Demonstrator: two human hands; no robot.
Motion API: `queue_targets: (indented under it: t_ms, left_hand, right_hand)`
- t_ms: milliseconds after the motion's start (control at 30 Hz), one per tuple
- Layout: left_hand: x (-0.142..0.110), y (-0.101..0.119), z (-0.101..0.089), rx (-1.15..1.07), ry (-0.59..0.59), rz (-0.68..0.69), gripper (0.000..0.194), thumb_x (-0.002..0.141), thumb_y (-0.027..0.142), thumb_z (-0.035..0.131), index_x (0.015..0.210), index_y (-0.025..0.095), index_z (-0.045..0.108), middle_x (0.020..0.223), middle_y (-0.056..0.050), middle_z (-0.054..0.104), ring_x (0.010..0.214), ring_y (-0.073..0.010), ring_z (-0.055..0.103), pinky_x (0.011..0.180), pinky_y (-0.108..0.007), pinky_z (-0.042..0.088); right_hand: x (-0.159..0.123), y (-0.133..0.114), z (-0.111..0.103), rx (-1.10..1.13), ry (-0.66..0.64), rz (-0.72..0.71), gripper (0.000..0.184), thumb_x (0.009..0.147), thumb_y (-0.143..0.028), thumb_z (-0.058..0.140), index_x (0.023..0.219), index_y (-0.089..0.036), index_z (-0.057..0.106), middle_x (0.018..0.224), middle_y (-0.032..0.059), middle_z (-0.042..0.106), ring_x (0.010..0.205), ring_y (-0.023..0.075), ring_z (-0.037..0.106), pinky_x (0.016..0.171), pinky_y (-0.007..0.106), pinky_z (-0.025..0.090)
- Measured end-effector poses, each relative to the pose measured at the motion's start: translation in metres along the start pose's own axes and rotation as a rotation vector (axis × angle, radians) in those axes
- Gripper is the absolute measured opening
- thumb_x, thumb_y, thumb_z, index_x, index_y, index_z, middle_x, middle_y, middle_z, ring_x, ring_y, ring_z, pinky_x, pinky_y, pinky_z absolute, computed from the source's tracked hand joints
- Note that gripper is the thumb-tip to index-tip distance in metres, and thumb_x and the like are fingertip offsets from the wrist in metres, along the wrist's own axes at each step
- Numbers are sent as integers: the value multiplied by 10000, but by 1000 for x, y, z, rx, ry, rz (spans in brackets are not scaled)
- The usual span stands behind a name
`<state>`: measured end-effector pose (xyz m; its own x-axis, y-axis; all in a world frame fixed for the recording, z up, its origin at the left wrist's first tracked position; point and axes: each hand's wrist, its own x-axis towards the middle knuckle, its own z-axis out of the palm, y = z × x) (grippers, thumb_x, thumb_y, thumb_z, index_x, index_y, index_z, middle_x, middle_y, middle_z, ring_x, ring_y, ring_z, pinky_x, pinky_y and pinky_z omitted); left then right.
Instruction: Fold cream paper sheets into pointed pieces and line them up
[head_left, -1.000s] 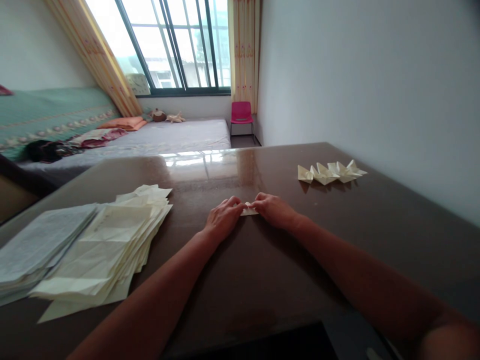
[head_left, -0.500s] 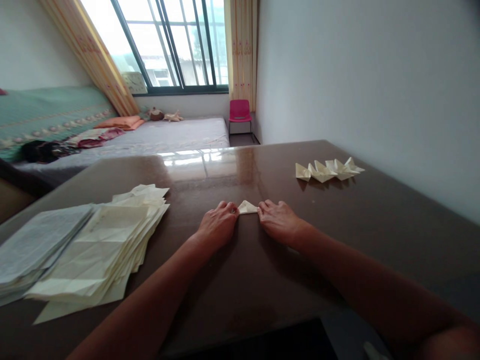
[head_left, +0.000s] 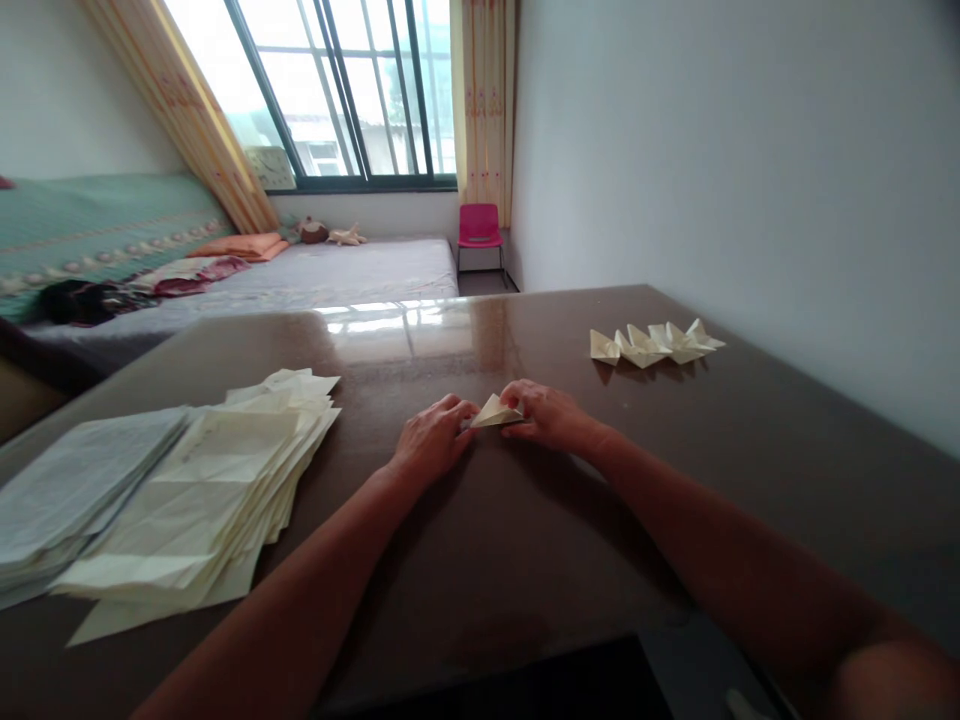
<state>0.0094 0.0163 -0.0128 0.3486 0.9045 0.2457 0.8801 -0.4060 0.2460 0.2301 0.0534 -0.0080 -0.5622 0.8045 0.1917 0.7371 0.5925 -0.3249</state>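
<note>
Holding a small cream paper folded into a low triangle (head_left: 493, 411), a person's two bare hands meet it from either side, near the middle of a glossy dark-brown table (head_left: 480, 540). The left hand (head_left: 435, 432) pinches the left corner between fingers and thumb; the right hand (head_left: 551, 415) grips the right end, forefinger curled above and thumb below. The hands are slightly apart, with the paper's peak showing between them. Both forearms reach in from the near edge.

The table bears more paper. On its left side lies a thick, loosely fanned stack of creased cream sheets (head_left: 202, 490), with edges jutting unevenly. Just beside it, farther left, is a neater pile of greyish-white sheets (head_left: 82, 480); their markings are too faint to read. On the far right, well apart from the hands, a row of pointed, folded cream paper shapes (head_left: 652, 345) stands close together, mirrored in the shine.

Beyond the table is a bed with a pale lilac sheet (head_left: 375, 265). On it rest folded orange cloths (head_left: 251, 245), a dark, rumpled bundle of fabric (head_left: 86, 300) and a pale, star-like object (head_left: 347, 236). A bright pink chair with thin dark legs (head_left: 479, 225) stands by the wall, below a patterned yellow curtain (head_left: 487, 110) beside a dark-framed window (head_left: 352, 90).
</note>
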Motion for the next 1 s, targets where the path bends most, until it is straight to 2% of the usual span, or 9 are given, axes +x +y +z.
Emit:
queue_targets:
  t_ms: [200,333,433,533,700,833,1000]
  left_hand:
    - [3,1,2,-108,9,-35,189,818,294,536,985,284,623,911,16,657,778,-157,620,664,-253,429]
    - [5,1,5,-271,34,-57,265,822,299,544,1081,260,583,929,10,670,760,-145,627,683,-255,459]
    - [7,-1,8,-361,69,-81,338,823,327,557,1150,240,555,935,-11,668,794,-150,632,698,-260,487]
    - [9,-2,11,-423,109,-103,361,825,325,555,1170,220,549,944,-34,661,813,-156,636,695,-266,510]
    - [11,-4,12,-519,168,-116,287,819,301,549,1081,189,580,1053,-66,633,839,-155,645,674,-262,531]
    - [12,-4,12,-593,148,-132,281,826,314,537,1073,186,579,1022,-60,659,819,-156,653,655,-256,532]
    - [13,-5,13,-673,105,-116,287,789,264,560,1063,180,579,910,-38,693,772,-149,652,674,-263,527]
  right_hand:
    - [4,2,1,121,50,-45,110,802,-285,592,823,-179,612,850,15,595,723,122,526,640,226,342]
    - [7,4,2,390,22,3,146,825,-289,538,813,-160,603,670,-22,549,617,106,473,592,218,331]
    - [9,4,5,546,-18,6,197,827,-326,528,736,-155,562,607,-40,485,583,95,423,566,216,321]
    - [10,2,6,689,-72,34,247,829,-360,521,692,-155,536,597,-42,471,559,86,399,551,216,322]
    - [11,-2,6,944,-109,164,296,789,-448,581,798,-153,575,694,-11,556,611,94,475,562,203,372]
    - [11,-2,5,1044,-99,244,340,755,-480,629,834,-152,589,717,-2,582,620,92,508,543,189,382]
    - [11,-3,6,1093,-73,253,371,718,-498,670,814,-149,584,698,-4,599,588,88,521,531,194,391]
